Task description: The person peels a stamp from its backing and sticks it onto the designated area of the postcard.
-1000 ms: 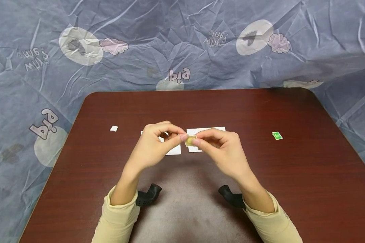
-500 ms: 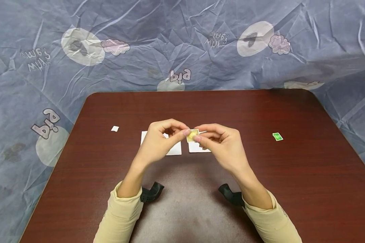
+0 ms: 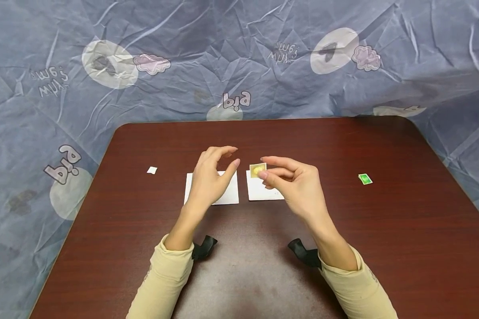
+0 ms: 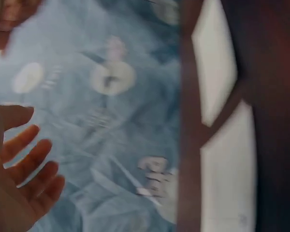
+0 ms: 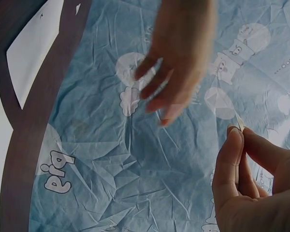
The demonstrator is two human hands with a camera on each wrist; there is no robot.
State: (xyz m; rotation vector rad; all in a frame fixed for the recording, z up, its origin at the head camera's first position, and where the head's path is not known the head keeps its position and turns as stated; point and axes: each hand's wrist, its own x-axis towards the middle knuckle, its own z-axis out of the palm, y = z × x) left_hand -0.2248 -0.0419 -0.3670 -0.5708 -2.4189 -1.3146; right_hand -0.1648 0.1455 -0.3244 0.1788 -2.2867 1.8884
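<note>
Between the thumb and fingers of my right hand (image 3: 297, 186) is a small yellow stamp (image 3: 257, 169) with a pale border, pinched by its lower right corner above a white paper sheet (image 3: 263, 188). In the right wrist view the stamp (image 5: 240, 122) shows nearly edge-on at the fingertips. My left hand (image 3: 209, 179) is raised over another white paper sheet (image 3: 229, 190), fingers loosely bent and thumb apart, holding nothing. The left wrist view, rather blurred, shows the left hand (image 4: 24, 174) with its fingers spread from the thumb. Each hand partly covers the sheet below it.
A green stamp (image 3: 365, 179), perhaps with another under it, lies on the brown table (image 3: 383, 230) at the right. At the left lies a small white paper piece (image 3: 152, 170). A patterned blue-grey cloth (image 3: 183, 57) hangs behind the table. Black mounts (image 3: 304, 254) sit at both wrists.
Both hands pinched the stamp between them before. My left hand has let go and moved left and away; my right hand keeps the stamp, now slightly higher and farther right.
</note>
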